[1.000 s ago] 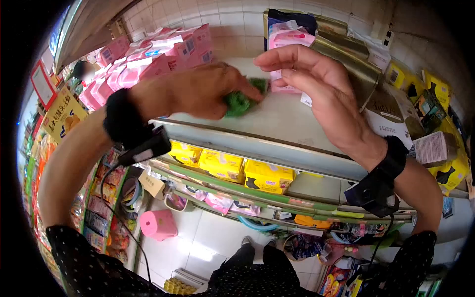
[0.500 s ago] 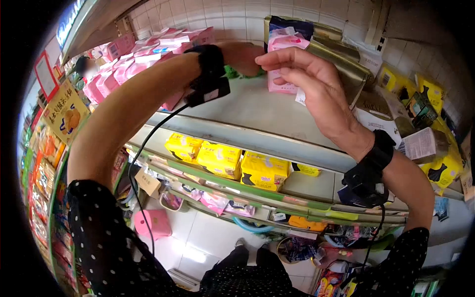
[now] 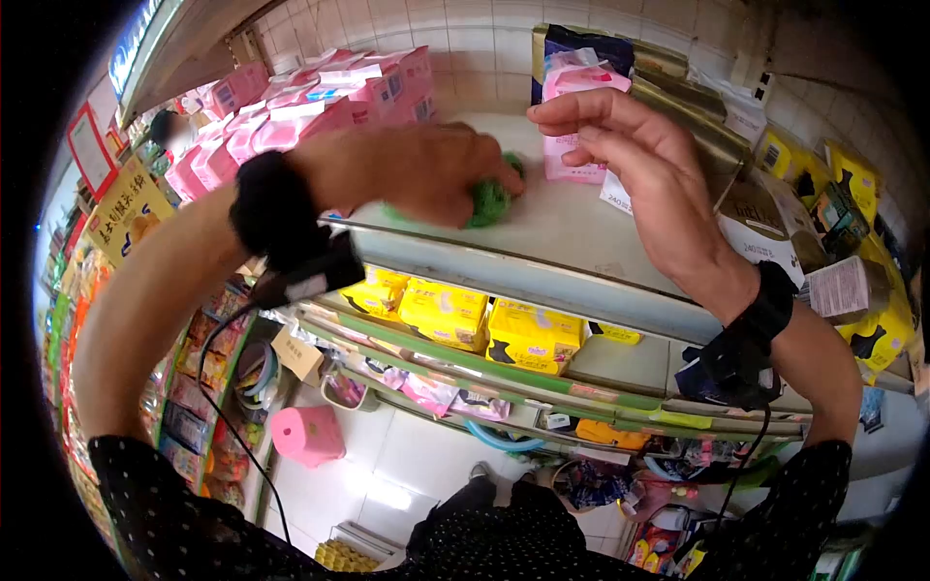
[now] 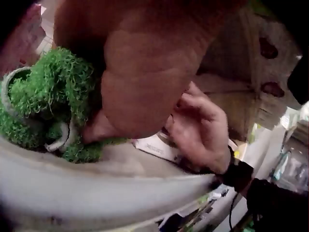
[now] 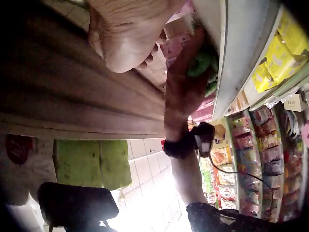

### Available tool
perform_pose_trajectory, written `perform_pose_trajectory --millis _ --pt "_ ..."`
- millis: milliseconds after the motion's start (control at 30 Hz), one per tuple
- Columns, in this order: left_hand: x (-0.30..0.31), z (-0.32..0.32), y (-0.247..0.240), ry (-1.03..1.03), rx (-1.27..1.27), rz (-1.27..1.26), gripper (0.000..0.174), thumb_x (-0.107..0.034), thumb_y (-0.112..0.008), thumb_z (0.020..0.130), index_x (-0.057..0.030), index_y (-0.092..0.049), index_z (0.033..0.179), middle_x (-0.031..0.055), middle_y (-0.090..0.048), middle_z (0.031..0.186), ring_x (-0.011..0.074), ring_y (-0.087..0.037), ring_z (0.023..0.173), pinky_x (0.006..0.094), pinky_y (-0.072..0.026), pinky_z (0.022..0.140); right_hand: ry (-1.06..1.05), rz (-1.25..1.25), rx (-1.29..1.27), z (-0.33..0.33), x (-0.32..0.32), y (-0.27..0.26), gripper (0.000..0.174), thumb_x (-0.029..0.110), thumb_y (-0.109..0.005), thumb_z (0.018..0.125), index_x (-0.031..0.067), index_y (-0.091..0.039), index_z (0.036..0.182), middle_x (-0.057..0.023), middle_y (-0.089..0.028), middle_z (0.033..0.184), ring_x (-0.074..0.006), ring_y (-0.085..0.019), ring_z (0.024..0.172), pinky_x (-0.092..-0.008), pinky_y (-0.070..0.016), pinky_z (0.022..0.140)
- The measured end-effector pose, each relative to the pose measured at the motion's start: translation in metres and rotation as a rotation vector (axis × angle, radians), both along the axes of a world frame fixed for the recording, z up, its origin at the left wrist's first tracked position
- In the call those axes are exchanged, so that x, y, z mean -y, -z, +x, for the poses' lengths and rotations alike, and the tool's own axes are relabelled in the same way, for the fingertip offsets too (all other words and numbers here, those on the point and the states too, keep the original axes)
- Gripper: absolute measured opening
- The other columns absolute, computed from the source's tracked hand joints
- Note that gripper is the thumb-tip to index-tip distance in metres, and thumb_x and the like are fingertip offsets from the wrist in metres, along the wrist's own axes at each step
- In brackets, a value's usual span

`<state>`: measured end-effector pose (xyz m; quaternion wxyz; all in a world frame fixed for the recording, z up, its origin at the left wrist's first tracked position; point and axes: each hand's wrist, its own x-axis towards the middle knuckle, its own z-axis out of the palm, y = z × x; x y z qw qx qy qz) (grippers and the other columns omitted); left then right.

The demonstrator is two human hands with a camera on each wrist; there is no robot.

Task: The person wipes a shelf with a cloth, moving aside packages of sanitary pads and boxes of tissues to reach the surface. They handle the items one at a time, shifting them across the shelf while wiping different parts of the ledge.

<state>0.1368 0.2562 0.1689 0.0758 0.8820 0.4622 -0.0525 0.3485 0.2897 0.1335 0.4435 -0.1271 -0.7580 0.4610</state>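
Note:
My left hand grips a fluffy green rag against the pale shelf top. In the left wrist view the rag shows curly loops and a greyish edge band, bunched beside the hand, whose palm hides part of it. My right hand is raised over the shelf's right side with loosely bent fingers and nothing between them. Behind its fingertips stands a pink pack, and a white box edge shows beside it. The right wrist view catches the right hand at the top.
Stacked pink packs fill the shelf's left end. Gold boxes and yellow packs crowd the right. On the shelf below sit several yellow packs. A pink stool stands on the tiled floor.
My left hand and the rag went back toward the wall, then came forward again toward the shelf's front edge. The right hand stays raised in about the same place.

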Motion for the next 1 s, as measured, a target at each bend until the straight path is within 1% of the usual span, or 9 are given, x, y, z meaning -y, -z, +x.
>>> perform_pose_trajectory --millis 33,67,167,367,567,667,767,933,1000 --pt "-0.015 0.001 0.003 -0.031 0.016 0.002 0.044 -0.002 -0.057 0.07 -0.0023 -0.058 0.114 0.0173 -0.066 0.105 0.0305 -0.064 0.097 0.0377 -0.0487 0.086 -0.01 -0.002 -0.001 0.0 0.0 0.0 0.029 0.008 -0.042 0.092 -0.0001 -0.062 0.11 -0.0068 -0.063 0.111 -0.0114 -0.057 0.102 -0.0254 -0.0435 0.088" --pt "-0.032 0.002 0.002 -0.079 -0.1 0.013 0.051 -0.007 -0.051 0.07 -0.0105 -0.061 0.12 0.0184 -0.067 0.099 0.0357 -0.063 0.094 0.0405 -0.0486 0.085 -0.019 -0.002 -0.003 0.001 0.0 -0.001 0.029 0.008 -0.042 0.092 -0.0001 -0.062 0.11 -0.0068 -0.063 0.111 -0.0115 -0.057 0.102 -0.0254 -0.0435 0.088" --pt "-0.051 0.018 -0.019 -0.313 -0.142 -0.04 0.052 -0.009 -0.051 0.07 -0.0096 -0.06 0.121 0.0172 -0.068 0.097 0.035 -0.064 0.091 0.041 -0.0495 0.081 -0.027 0.018 -0.01 0.002 -0.001 -0.001 0.029 0.009 -0.042 0.092 -0.0001 -0.062 0.11 -0.007 -0.064 0.111 -0.0116 -0.057 0.103 -0.0252 -0.0436 0.088" --pt "-0.168 -0.001 0.001 -0.296 -0.237 0.132 0.053 -0.009 -0.051 0.069 -0.0107 -0.06 0.121 0.0168 -0.068 0.097 0.0333 -0.064 0.091 0.041 -0.0495 0.081 -0.006 0.049 0.022 0.002 -0.002 -0.002 0.028 0.009 -0.043 0.092 -0.0003 -0.062 0.109 -0.0075 -0.064 0.111 -0.0118 -0.057 0.104 -0.0246 -0.0438 0.088" --pt "-0.226 -0.014 0.015 -0.311 -0.239 0.161 0.054 -0.008 -0.051 0.068 -0.012 -0.06 0.121 0.0165 -0.068 0.098 0.0323 -0.064 0.092 0.0409 -0.0496 0.081 -0.022 0.02 0.003 0.001 -0.003 0.0 0.026 0.008 -0.044 0.092 0.0 -0.063 0.108 -0.0072 -0.064 0.11 -0.0117 -0.057 0.103 -0.0243 -0.0435 0.088" --pt "-0.218 -0.013 0.013 -0.295 -0.234 0.172 0.054 -0.008 -0.051 0.068 -0.0126 -0.06 0.122 0.0163 -0.068 0.098 0.0319 -0.064 0.092 0.0409 -0.0496 0.081 -0.022 0.013 0.001 0.002 -0.004 0.0 0.026 0.008 -0.044 0.092 0.0002 -0.063 0.108 -0.0069 -0.064 0.11 -0.0113 -0.057 0.103 -0.024 -0.0433 0.088" --pt "-0.187 -0.011 0.007 -0.281 -0.241 0.173 0.055 -0.008 -0.051 0.068 -0.0132 -0.06 0.122 0.0161 -0.068 0.098 0.0314 -0.064 0.092 0.0408 -0.0496 0.081 -0.01 0.036 -0.004 0.002 -0.002 0.0 0.026 0.007 -0.043 0.092 0.0001 -0.063 0.108 -0.0066 -0.064 0.11 -0.0108 -0.057 0.103 -0.0239 -0.0433 0.088" --pt "-0.092 0.001 -0.011 -0.2 -0.244 0.088 0.056 -0.008 -0.051 0.068 -0.0142 -0.061 0.122 0.0159 -0.068 0.099 0.0305 -0.064 0.093 0.0408 -0.0496 0.082 -0.046 0.028 -0.009 0.003 -0.003 0.002 0.027 0.007 -0.043 0.092 0.0002 -0.062 0.109 -0.0062 -0.064 0.11 -0.0109 -0.057 0.103 -0.0244 -0.0438 0.087" --pt "-0.057 -0.002 -0.01 -0.125 -0.135 -0.02 0.057 -0.006 -0.051 0.067 -0.0165 -0.061 0.122 0.0162 -0.067 0.1 0.0314 -0.063 0.094 0.0399 -0.049 0.084 -0.051 0.011 -0.002 0.003 -0.005 0.003 0.027 0.007 -0.042 0.091 0.0002 -0.062 0.109 -0.0061 -0.064 0.109 -0.0109 -0.057 0.102 -0.0246 -0.0438 0.087"
